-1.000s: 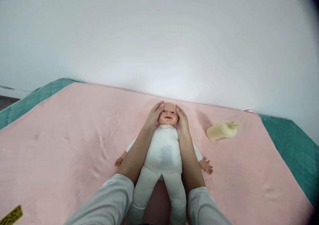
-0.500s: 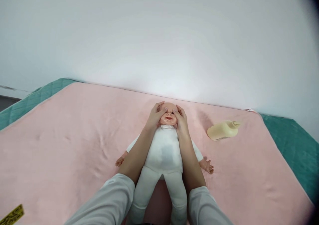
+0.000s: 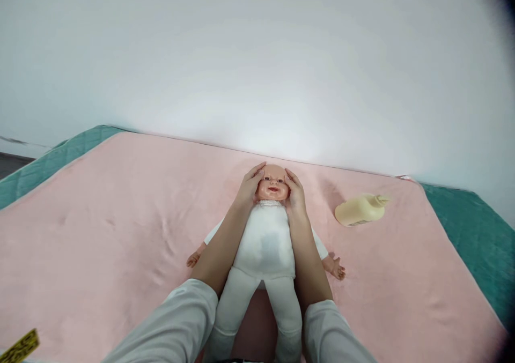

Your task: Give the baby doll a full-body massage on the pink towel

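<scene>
A baby doll [image 3: 263, 239] in a white suit lies on its back on a pink sheet, head toward the wall and legs toward me. Its head is cradled between my two hands. My left hand [image 3: 250, 185] curves around the head's left side in view, thumb by the temple. On the other side my right hand [image 3: 296, 191] cups it likewise, thumb near the eye. The doll's eyes and mouth show between the thumbs. My forearms run along its body and partly cover its arms, whose small hands stick out on both sides.
A pale yellow pump bottle [image 3: 359, 210] stands on the pink sheet [image 3: 100, 229] to the right. Green quilted padding [image 3: 475, 234] shows at both sides. A white wall [image 3: 257, 68] rises behind. A yellow-black patterned strip [image 3: 19, 347] lies at lower left.
Both thumbs have slid outward, from near the middle of the doll's face to its temples, uncovering the eyes. The doll's body and the bottle have stayed in place.
</scene>
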### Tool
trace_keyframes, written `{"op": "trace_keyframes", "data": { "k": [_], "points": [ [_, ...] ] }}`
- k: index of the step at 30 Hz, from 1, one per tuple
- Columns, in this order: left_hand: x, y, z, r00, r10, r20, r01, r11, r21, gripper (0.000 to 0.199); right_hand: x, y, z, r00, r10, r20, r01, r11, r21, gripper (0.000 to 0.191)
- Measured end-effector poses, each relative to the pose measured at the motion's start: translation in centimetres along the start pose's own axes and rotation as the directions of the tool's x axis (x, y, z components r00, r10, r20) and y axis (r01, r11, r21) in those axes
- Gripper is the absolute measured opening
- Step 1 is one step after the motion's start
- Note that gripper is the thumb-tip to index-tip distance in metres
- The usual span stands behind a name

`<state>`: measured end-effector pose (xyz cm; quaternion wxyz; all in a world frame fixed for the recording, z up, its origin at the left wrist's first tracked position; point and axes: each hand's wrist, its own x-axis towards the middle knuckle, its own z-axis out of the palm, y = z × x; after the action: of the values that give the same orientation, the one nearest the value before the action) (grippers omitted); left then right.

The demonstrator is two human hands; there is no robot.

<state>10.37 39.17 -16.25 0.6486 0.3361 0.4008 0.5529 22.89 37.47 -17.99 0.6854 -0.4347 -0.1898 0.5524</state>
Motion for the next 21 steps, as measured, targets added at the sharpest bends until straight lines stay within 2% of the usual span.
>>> {"op": "trace_keyframes", "data": {
  "k": [14,21],
  "points": [
    [-0.11,0.19,0.08,1.0,-0.009,-0.016,0.009,0.999,-0.052,0.045,0.24,-0.01,-0.26,1.0,0.023,0.001,-0.023,0.998,0.056,0.038],
    [-0.01,-0.33,-0.25,0.997,0.073,0.015,-0.074,0.994,0.074,0.055,-0.47,-0.23,0.32,1.0,-0.013,0.012,0.013,1.0,0.017,0.039]
  ]
}}
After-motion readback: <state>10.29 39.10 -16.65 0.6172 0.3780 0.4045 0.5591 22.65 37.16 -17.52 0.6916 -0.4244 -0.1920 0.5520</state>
